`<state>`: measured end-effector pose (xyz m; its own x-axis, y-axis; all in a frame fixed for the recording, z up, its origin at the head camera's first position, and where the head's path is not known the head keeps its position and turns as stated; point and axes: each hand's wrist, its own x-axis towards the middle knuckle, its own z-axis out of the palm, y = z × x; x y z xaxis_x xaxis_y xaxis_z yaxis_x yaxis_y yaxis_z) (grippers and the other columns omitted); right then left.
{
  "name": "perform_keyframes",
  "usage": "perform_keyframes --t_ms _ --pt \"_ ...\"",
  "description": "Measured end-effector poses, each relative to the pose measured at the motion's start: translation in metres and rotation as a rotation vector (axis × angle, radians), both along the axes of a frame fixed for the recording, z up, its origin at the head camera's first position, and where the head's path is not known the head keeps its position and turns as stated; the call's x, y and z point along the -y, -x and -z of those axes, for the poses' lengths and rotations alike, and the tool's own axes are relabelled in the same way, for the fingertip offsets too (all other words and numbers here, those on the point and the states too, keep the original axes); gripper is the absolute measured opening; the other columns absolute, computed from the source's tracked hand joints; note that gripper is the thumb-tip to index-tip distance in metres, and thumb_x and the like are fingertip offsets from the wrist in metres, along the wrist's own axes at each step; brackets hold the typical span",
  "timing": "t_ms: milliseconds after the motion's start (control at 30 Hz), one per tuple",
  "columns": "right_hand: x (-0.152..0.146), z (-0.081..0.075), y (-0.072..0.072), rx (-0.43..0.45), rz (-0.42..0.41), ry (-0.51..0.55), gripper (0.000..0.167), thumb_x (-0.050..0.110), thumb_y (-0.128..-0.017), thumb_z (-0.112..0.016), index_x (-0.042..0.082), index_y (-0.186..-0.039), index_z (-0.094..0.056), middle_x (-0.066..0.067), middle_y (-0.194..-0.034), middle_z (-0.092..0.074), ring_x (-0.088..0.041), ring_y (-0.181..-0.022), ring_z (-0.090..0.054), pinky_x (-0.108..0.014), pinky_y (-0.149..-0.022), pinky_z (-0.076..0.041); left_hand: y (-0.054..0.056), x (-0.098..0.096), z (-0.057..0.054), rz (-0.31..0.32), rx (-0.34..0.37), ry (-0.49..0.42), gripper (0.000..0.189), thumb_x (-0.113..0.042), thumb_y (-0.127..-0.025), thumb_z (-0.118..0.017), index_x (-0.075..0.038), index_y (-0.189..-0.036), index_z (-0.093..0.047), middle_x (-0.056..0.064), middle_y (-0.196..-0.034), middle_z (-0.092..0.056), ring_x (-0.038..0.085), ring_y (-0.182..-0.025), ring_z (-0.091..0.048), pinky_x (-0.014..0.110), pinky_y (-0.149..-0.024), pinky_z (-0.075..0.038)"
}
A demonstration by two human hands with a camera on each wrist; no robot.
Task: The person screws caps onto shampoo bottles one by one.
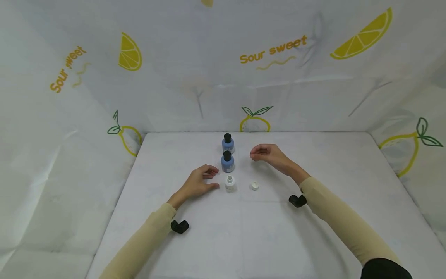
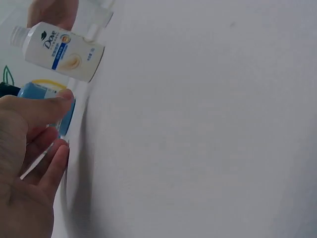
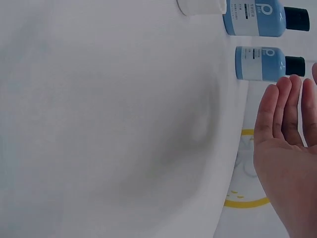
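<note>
An uncapped white Dove bottle [image 1: 230, 184] stands upright on the table, its threaded neck bare. To its right lies a small white cap [image 1: 254, 186]. Behind the white bottle, two blue bottles with black caps stand in a line, a nearer one [image 1: 227, 162] and a farther one [image 1: 228, 143]. My left hand [image 1: 200, 181] is just left of the white bottle, thumb and fingers spread, holding nothing. Right of the blue bottles hovers my right hand [image 1: 270, 155], its fingers loosely bent and nothing in them. In the right wrist view, the fingers [image 3: 267, 111] extend near a blue bottle [image 3: 260, 63].
A white cloth covers the tabletop [image 1: 209, 240]. Behind it hangs a white sheet [image 1: 195, 58] printed with lemons and lettering. Black wrist-camera mounts, one by the left sleeve [image 1: 179, 226] and one by the right sleeve [image 1: 297, 200], sit beneath the forearms.
</note>
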<state>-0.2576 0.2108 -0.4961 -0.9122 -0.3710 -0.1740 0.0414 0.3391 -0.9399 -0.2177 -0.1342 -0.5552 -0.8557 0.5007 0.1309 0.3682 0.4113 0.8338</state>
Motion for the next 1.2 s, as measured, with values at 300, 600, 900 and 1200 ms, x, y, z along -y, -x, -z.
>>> perform_keyframes --t_ms 300,600,900,1200 --pt "-0.009 0.016 -0.009 0.021 -0.110 -0.059 0.030 0.016 -0.106 -0.071 0.000 -0.130 -0.070 -0.022 -0.132 -0.073 -0.014 -0.111 -0.070 -0.017 -0.098 -0.056 -0.013 -0.017 0.004 0.149 0.024 -0.030 0.061 -0.003 -0.086 -0.091 0.004 -0.141 -0.065 0.021 -0.144 -0.071 0.036 -0.133 -0.070 0.033 -0.114 -0.060" --pt "-0.012 0.029 -0.022 -0.126 -0.382 -0.177 0.037 0.009 -0.094 -0.084 0.001 -0.128 -0.074 -0.017 -0.127 -0.076 -0.017 -0.108 -0.067 -0.017 -0.095 -0.059 -0.015 -0.029 0.002 0.142 0.040 0.002 0.054 -0.007 -0.091 -0.088 0.003 -0.139 -0.067 0.020 -0.139 -0.074 0.034 -0.129 -0.074 0.035 -0.112 -0.061" --pt "-0.010 0.034 -0.037 -0.258 -0.413 -0.253 0.030 0.015 -0.092 -0.088 0.010 -0.119 -0.077 -0.003 -0.119 -0.078 -0.021 -0.112 -0.068 -0.022 -0.102 -0.058 -0.014 -0.030 -0.005 0.117 0.016 -0.019 0.051 -0.006 -0.091 -0.088 0.004 -0.137 -0.068 0.020 -0.132 -0.077 0.033 -0.119 -0.078 0.034 -0.106 -0.065" --pt "-0.007 0.029 -0.037 -0.259 -0.366 -0.250 0.025 0.013 -0.092 -0.086 0.010 -0.116 -0.078 -0.004 -0.115 -0.079 -0.013 -0.099 -0.069 -0.025 -0.092 -0.062 -0.014 -0.026 -0.011 0.101 -0.043 -0.024 0.051 -0.007 -0.090 -0.089 0.006 -0.135 -0.069 0.021 -0.126 -0.077 0.032 -0.110 -0.078 0.036 -0.100 -0.067"
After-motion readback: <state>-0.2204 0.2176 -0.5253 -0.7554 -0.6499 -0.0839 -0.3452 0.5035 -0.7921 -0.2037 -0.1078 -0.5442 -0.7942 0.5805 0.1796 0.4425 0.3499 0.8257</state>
